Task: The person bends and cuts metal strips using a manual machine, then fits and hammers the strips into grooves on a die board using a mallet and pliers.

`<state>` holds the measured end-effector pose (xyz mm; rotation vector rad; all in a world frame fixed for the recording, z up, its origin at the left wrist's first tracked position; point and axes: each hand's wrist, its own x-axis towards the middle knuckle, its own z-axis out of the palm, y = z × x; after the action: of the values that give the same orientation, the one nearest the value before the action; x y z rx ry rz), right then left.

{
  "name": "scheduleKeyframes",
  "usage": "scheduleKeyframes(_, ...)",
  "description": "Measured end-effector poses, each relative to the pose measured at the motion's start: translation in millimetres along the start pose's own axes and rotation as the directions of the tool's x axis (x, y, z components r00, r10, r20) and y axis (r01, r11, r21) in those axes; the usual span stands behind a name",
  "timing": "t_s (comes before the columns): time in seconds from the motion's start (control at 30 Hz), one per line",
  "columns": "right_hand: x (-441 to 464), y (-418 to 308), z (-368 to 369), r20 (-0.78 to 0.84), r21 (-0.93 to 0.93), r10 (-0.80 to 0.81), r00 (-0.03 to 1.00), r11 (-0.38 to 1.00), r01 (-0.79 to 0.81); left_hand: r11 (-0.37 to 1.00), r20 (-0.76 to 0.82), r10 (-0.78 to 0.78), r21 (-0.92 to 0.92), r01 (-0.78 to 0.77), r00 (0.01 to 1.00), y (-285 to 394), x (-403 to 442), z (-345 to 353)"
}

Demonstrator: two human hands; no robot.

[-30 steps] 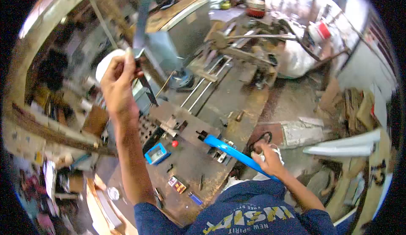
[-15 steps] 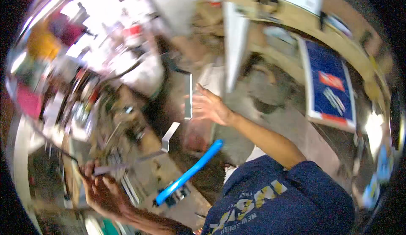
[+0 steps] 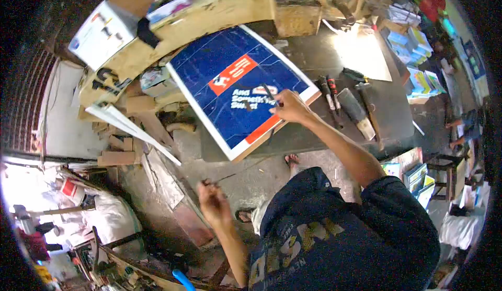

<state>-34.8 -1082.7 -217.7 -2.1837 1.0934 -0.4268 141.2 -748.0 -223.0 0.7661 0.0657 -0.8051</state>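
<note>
My right hand (image 3: 294,108) is over the lower right part of a blue printed board (image 3: 209,66). Its thumb and fingers are closed on a thin dark strip (image 3: 269,90), which stands out past the fingertips. My left hand (image 3: 214,203) is lower, over the floor to the left of my body. Its fingers are blurred and curled around something thin and dark (image 3: 226,177). Whether both hands hold one bent piece or two separate ones, I cannot tell. The board has white edges, a red label and white lettering, and lies tilted on a dark workbench (image 3: 308,55).
Several hand tools, among them a hammer (image 3: 370,108) and a wide-bladed tool (image 3: 355,113), lie right of the board. A white box (image 3: 104,34) stands on the wooden ledge (image 3: 219,16) behind. A white angled strip (image 3: 138,134) leans at the left. Book stacks (image 3: 413,45) stand at the right.
My view has swung right, from the cluttered left side to the workbench. My right hand, open before, is now closed above the board. The metal strip at my left hand now shows only thinly.
</note>
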Motion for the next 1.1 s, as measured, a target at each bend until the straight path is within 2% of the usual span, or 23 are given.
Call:
scheduleKeyframes(0.03, 15, 37, -6, -0.035, -0.083, 0.011, 0.999, 0.996, -0.014, 0.983, 0.269, -0.159, -0.043, 0.177, 0.950, -27, 21, -5)
scheduleKeyframes(0.07, 31, 65, -13, -0.030, -0.095, 0.004, 1.000, 0.995, -0.007, 0.992, 0.056, -0.119, -0.025, 0.120, 0.991, -60, 30, 19)
scheduleKeyframes(0.13, 57, 104, -23, 0.051, -0.190, 0.026, 0.998, 0.982, -0.016, 0.987, 0.019, -0.157, -0.030, 0.158, 0.987, -103, 53, 30)
scheduleKeyframes(0.17, 64, 104, -30, 0.010, -0.152, 0.160, 0.987, 0.976, -0.157, 0.984, -0.014, -0.177, -0.003, 0.177, 0.984, -118, 64, 27)
scheduleKeyframes(0.23, 93, 136, -32, 0.032, -0.253, 0.105, 0.994, 0.963, -0.093, 0.978, -0.008, -0.191, -0.089, 0.190, 0.982, -137, 73, 60)
scheduleKeyframes(0.3, 107, 149, -26, -0.043, -0.211, 0.096, 0.995, 0.972, -0.103, 0.978, -0.011, -0.193, -0.084, 0.191, 0.981, -155, 95, 44)
scheduleKeyframes(0.33, 108, 146, -32, -0.096, -0.149, 0.098, 0.991, 0.983, -0.111, 0.962, -0.024, -0.161, 0.218, 0.163, 0.987, -162, 96, 48)
scheduleKeyframes(0.43, 117, 144, -37, -0.101, -0.041, 0.094, 0.990, 0.994, -0.099, 0.832, 0.059, -0.101, 0.553, 0.052, 0.993, -163, 83, 49)
scheduleKeyframes(0.5, 118, 153, -29, -0.267, -0.166, -0.079, 0.960, 0.986, 0.035, 0.630, -0.135, 0.010, 0.770, 0.099, 0.991, -154, 81, 47)
scheduleKeyframes(0.53, 123, 161, -30, -0.207, -0.087, -0.071, 0.976, 0.995, 0.054, 0.630, -0.149, 0.009, 0.769, 0.111, 0.989, -153, 77, 43)
scheduleKeyframes(0.57, 124, 159, -42, -0.195, -0.089, -0.075, 0.978, 0.994, 0.058, 0.303, -0.070, 0.404, 0.951, -0.061, 0.912, -155, 74, 41)
scheduleKeyframes(0.6, 122, 148, -61, -0.129, -0.070, 0.020, 0.991, 0.997, -0.029, -0.106, 0.141, 0.690, 0.990, -0.094, 0.710, -156, 73, 36)
scheduleKeyframes(0.7, 127, 164, -62, -0.080, -0.050, 0.171, 0.982, 0.983, -0.175, 0.043, -0.008, 0.639, 0.999, -0.025, 0.769, -152, 81, 15)
scheduleKeyframes(0.73, 123, 155, -66, -0.094, 0.001, 0.178, 0.979, 0.984, -0.179, 0.469, -0.158, 0.586, 0.866, -0.175, 0.795, -156, 84, 19)
scheduleKeyframes(0.77, 114, 147, -66, -0.104, 0.058, 0.196, 0.975, 0.980, -0.191, 0.474, -0.171, 0.586, 0.865, -0.164, 0.792, -160, 81, 20)
scheduleKeyframes(0.8, 110, 133, -83, 0.003, 0.040, 0.296, 0.955, 0.954, -0.296, 0.152, -0.063, 0.685, 0.987, -0.057, 0.726, -161, 78, 37)
scheduleKeyframes(0.83, 105, 127, -82, 0.017, 0.045, 0.305, 0.952, 0.951, -0.306, -0.194, 0.089, 0.732, 0.978, 0.082, 0.676, -156, 75, 48)
scheduleKeyframes(0.87, 100, 124, -79, 0.029, 0.030, 0.329, 0.944, 0.944, -0.330, -0.298, 0.358, 0.717, 0.933, -0.200, 0.598, -156, 80, 61)
scheduleKeyframes(0.93, 92, 131, -69, 0.047, 0.026, 0.321, 0.946, 0.946, -0.322, -0.219, 0.461, 0.286, 0.885, -0.412, 0.840, -155, 72, 129)
scheduleKeyframes(1.0, 81, 124, -79, 0.145, 0.050, 0.334, 0.931, 0.938, -0.344, -0.459, 0.567, 0.055, 0.745, -0.483, 0.822, -179, 75, 149)
scheduleKeyframes(1.03, 75, 123, -82, 0.217, 0.074, 0.341, 0.915, 0.929, -0.364, -0.457, 0.553, 0.052, 0.753, -0.473, 0.831, -192, 79, 153)
scheduleKeyframes(1.07, 65, 134, -79, 0.155, 0.167, 0.323, 0.933, 0.923, -0.347, -0.469, 0.566, -0.046, 0.715, -0.518, 0.823, -201, 84, 157)
scheduleKeyframes(1.1, 57, 147, -82, 0.022, 0.178, 0.103, 0.994, 0.978, -0.105, -0.472, 0.576, -0.142, 0.675, -0.567, 0.805, -206, 89, 158)
